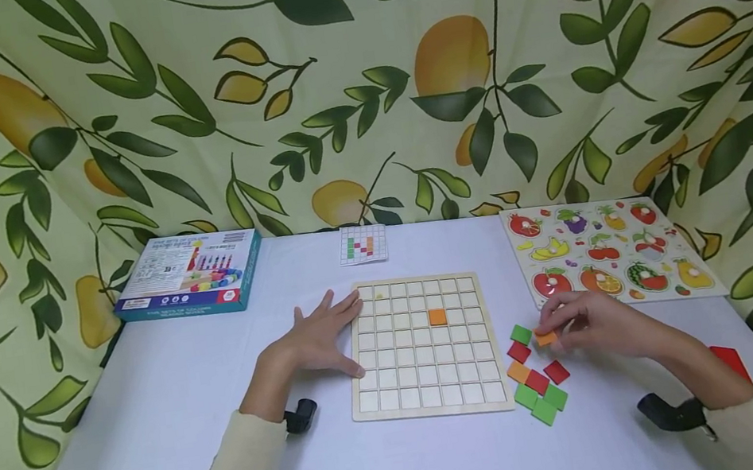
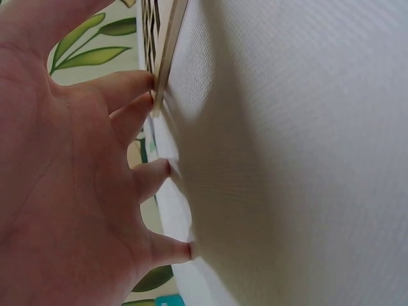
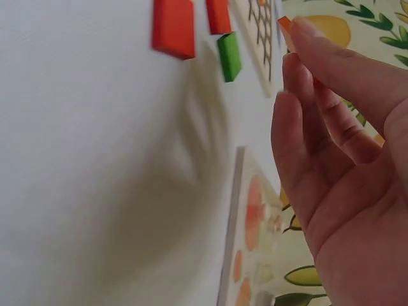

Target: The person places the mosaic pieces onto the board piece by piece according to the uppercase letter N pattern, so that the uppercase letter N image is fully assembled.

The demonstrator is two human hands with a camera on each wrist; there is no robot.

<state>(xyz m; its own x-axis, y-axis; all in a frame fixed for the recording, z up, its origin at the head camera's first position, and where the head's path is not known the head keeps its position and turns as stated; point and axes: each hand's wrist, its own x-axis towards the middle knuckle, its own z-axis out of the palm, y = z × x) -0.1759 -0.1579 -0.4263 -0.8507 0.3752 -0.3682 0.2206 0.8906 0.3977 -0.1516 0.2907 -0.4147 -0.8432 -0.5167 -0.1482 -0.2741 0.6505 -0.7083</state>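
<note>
A wooden grid board lies on the white table, with one orange tile in a cell of its upper right part. My left hand rests at the board's left edge, fingers spread; in the left wrist view its fingertips meet the board's side. To the right of the board my right hand pinches a second orange tile between thumb and finger, raised over the table in the right wrist view. Just below it lie loose tiles: several green, several red and one orange.
Behind the board stands a small pattern card with coloured squares. A fruit puzzle board occupies the back right, a teal-edged box the back left. Something red shows beyond the right forearm. A leaf-patterned cloth hangs behind the table.
</note>
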